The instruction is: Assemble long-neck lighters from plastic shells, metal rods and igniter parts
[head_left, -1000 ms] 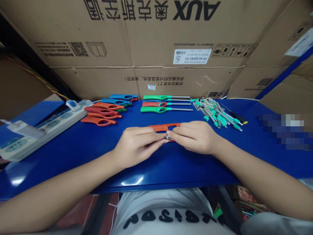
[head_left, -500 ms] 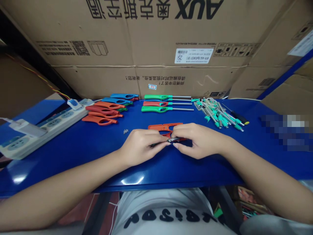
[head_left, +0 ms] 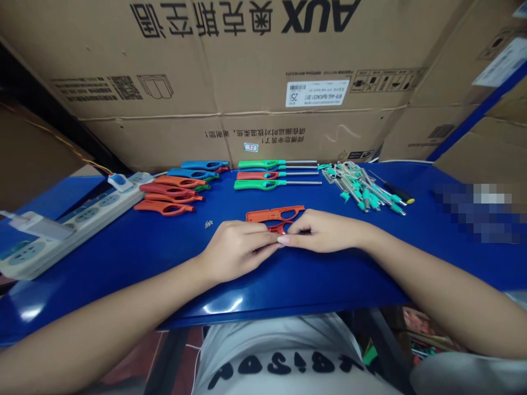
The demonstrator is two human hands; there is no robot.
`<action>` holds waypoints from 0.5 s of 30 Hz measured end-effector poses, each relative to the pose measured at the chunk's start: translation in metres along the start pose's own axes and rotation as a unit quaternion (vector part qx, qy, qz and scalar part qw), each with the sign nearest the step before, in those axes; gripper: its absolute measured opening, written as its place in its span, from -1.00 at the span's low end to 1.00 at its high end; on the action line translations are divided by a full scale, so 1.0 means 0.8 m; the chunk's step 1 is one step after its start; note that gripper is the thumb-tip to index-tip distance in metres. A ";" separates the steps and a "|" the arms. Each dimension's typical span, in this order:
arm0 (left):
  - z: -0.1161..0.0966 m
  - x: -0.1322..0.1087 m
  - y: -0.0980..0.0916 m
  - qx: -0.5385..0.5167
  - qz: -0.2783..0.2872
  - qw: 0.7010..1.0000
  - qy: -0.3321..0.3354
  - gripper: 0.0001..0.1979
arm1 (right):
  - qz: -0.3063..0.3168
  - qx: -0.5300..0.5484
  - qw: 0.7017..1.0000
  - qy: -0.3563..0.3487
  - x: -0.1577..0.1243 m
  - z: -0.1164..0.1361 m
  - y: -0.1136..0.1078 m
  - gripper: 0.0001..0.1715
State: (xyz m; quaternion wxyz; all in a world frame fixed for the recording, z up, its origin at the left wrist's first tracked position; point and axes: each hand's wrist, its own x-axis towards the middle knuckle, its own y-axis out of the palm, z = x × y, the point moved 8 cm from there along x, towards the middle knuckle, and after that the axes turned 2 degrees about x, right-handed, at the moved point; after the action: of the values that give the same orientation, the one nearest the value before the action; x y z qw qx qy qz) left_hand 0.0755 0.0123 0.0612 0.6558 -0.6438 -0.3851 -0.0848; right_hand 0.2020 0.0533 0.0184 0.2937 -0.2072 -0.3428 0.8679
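My left hand and my right hand meet at their fingertips just above the blue table. Both are closed, with thumb and fingers pressed together. What lies between them is hidden by the fingers. Right behind the hands lies an orange lighter handle half, its inner side up. A second, redder handle half shows between it and my fingers, partly covered by them. A few small screws lie to the left of my left hand.
Several handle shells are stacked at left beside a power strip. Lighters with metal tubes lie in the middle. To their right are a pile of tubes with green parts and a screwdriver. A cardboard wall stands behind.
The grey metal piece seen between my fingertips is now out of sight. My right hand has turned and its fingers have closed in against my left fingertips. The view has shifted slightly.
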 end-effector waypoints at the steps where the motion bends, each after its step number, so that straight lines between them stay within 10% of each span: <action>1: 0.002 0.000 0.003 -0.013 0.010 1.000 -0.012 -0.85 | -0.004 -0.008 1.000 0.007 0.001 -0.002 0.001 -0.33; 15: 0.059 -0.010 0.044 -0.318 0.103 0.893 -0.302 -0.59 | -0.064 -0.073 0.993 0.061 -0.028 -0.022 -0.062 -0.30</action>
State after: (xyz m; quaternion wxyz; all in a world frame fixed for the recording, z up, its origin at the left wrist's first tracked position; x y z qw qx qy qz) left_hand 0.0724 0.0577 0.0227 0.2731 -0.8485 -0.4488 0.0634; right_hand 0.2463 0.0763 0.0455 0.3535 -0.2581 -0.3991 0.8057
